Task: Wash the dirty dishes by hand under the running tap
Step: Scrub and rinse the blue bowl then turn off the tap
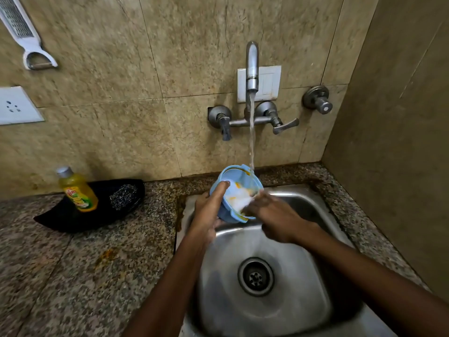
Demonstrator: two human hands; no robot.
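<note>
Presently, a light blue bowl [237, 190] is held tilted over the back left part of the steel sink [303, 300], its opening turned toward the camera. Yellow food residue and white foam show on its inner wall. Water [252, 142] falls from the wall-mounted tap [252, 66] and meets the bowl at its far rim.

Left hand [209, 210]: grasping the bowl from the left side, thumb hooked over the rim, fingers wrapped behind and under the body.

Right hand [274, 215]: reaching into the bowl from the right, fingertips against the foamy interior. The hand is motion-blurred; whether it is clenched around a scrubber or pressing with bare fingers cannot be told.

Sink: the drain [255, 276] sits in the middle of the basin, below and nearer than the bowl.

Counter [73, 276], speckled granite, left of the sink: orange stains near the sink edge. A yellow dish soap bottle [77, 189] stands upright at the back, resting on a black tray [102, 210]. A steel scouring pad [122, 197] lies on the same tray, just right of the bottle.

Wall: a white grater [21, 30] hangs at upper left; a power socket [17, 105] is fixed below it; a switch plate [267, 83] sits behind the tap spout
</note>
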